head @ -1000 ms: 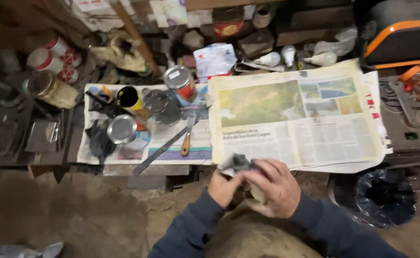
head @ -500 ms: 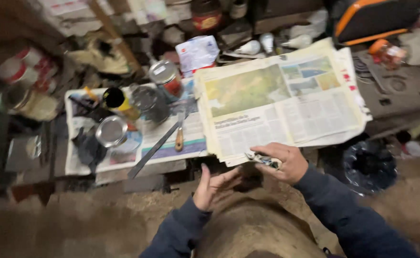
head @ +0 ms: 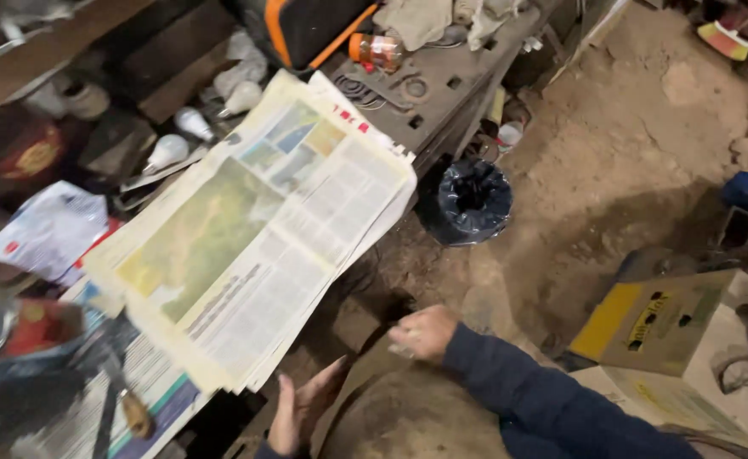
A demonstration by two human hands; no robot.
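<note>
Right hand fisted beside flat, creased newspaper.

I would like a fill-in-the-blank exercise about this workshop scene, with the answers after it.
1. The open printed newspaper lies on a cluttered ____.
2. The left hand is open, its palm ____.
3. The round bucket on the earth floor has a ____ plastic liner.
4. The right hand wears a dark ____ sleeve.

Answers: workbench; empty; black; blue

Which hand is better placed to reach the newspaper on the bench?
Left, probably. The left hand is open and empty just below the newspaper edge. The right hand is closed around a small object, farther right.
</note>
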